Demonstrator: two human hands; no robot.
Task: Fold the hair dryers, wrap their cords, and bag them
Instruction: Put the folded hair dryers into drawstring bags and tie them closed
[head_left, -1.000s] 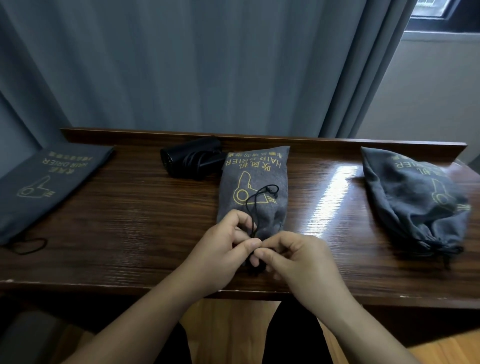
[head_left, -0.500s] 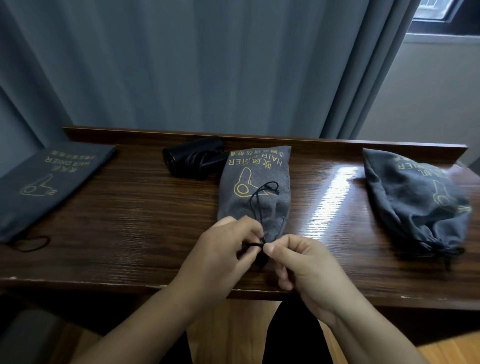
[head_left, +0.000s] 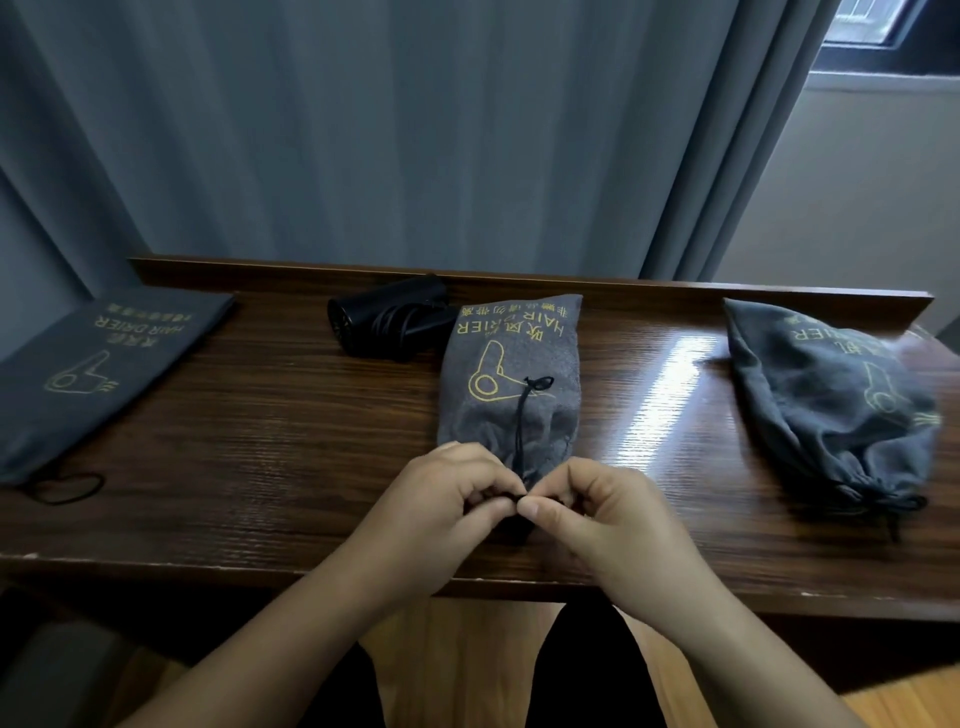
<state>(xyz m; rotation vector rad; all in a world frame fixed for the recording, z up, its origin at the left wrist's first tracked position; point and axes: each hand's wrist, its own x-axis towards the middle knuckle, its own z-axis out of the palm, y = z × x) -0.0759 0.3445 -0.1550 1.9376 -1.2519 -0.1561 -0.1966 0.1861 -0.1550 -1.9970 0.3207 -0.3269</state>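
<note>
Both hands' grip (head_left: 521, 501) pinching drawstring (head_left: 521, 431) at middle bag (head_left: 511, 384) mouth; bag lengthwise, mouth toward person.

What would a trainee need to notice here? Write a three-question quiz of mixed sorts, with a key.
1. True or false: the black hair dryer lies outside any bag.
2. How many grey bags are on the table?
3. The left hand and right hand pinch: A) the flat bag B) the drawstring of the middle bag C) the tied bag.

Key: 1 true; 2 three; 3 B.
</note>
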